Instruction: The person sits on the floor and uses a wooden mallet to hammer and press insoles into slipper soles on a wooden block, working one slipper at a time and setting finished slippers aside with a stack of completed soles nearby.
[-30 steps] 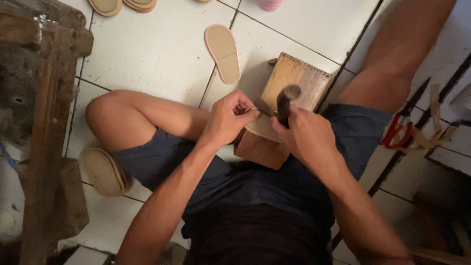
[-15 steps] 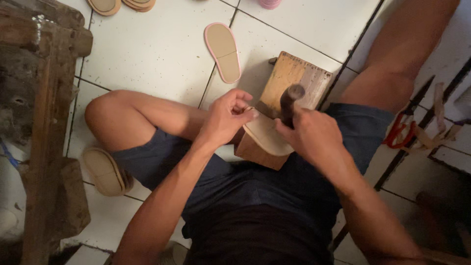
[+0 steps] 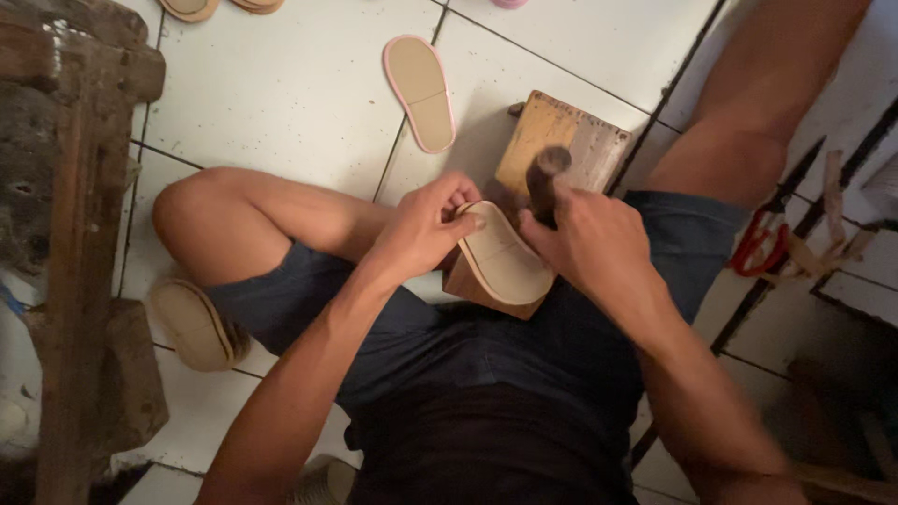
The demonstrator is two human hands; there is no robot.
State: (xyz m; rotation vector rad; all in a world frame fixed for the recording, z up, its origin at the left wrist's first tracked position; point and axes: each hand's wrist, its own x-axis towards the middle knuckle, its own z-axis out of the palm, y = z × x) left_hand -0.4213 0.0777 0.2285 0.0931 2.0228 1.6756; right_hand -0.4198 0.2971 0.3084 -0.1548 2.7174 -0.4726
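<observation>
soles – 5: one on block [image 3: 505,262], one pink-edged [image 3: 421,93], two at top [image 3: 192,7], one under leg [image 3: 192,323] | wooden block [image 3: 571,150] – 1 | hands – 2: left hand [image 3: 421,229], right hand [image 3: 589,243]

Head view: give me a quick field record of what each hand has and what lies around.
left hand: pinching the edge of a tan shoe sole
right hand: gripping a dark tool handle, upright
support: sole lies on a wooden block
floor: white tiles; a pink-edged sole lies apart
right side: red-handled tool
</observation>
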